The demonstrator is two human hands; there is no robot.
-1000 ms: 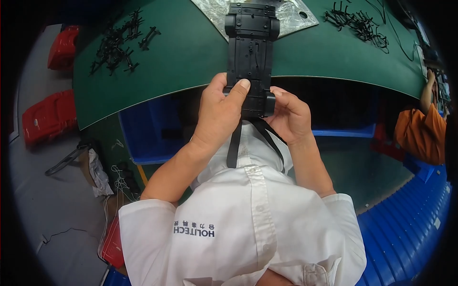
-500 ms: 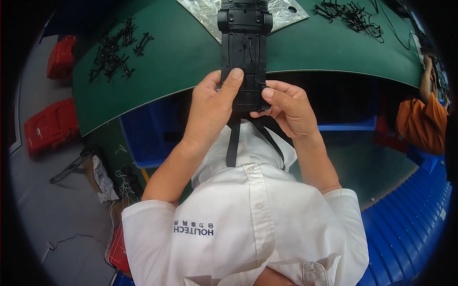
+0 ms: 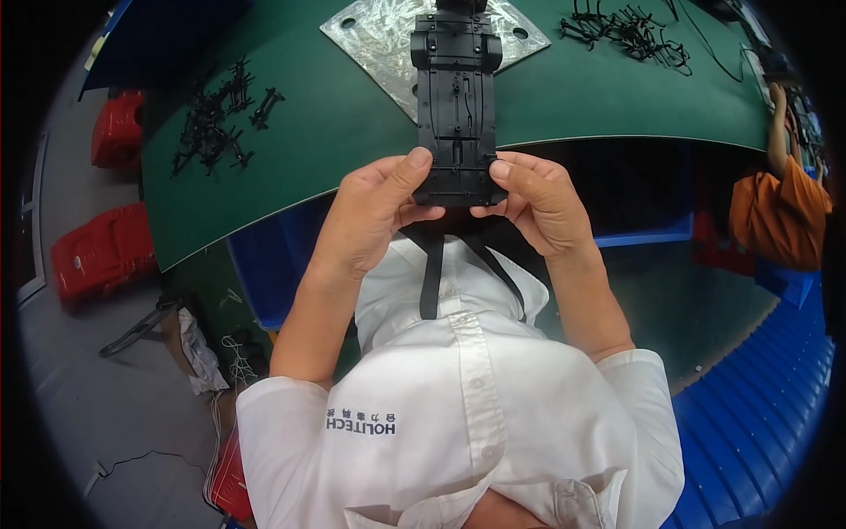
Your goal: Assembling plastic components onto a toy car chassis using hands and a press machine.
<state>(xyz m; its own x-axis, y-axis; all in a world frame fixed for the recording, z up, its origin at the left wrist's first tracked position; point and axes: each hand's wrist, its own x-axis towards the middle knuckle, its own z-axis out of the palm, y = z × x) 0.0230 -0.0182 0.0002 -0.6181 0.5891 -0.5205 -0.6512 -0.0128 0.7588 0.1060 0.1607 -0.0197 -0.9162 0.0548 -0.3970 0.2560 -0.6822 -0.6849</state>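
Evidently both hands are on one thing, a long, flat black plastic chassis-like part (image 3: pixel 456 115) with rounded lugs on its sides. It is held over the near edge of the green-topped desk (image 3: pixel 317 97), its length running away from the person. The left hand (image 3: pixel 374 203) has its grip closed on the near left corner, thumb on top and fingers curled below. The right hand (image 3: pixel 542 198) has its grip closed on the near right corner in much the same way, thumb on the side edge.

The far end overlaps a shiny silver metal plate with round holes (image 3: pixel 374 53) lying on the desk; whether the two touch, I cannot tell. To the left lies a loose heap of small black rod-shaped parts (image 3: pixel 207 119), with one similar black piece (image 3: pixel 267 108) just beside it. To the right is a tangle of thin black parts (image 3: pixel 630 35). Beyond that, at the far right, a co-worker's orange garment (image 3: pixel 780 216) shows beside the desk.
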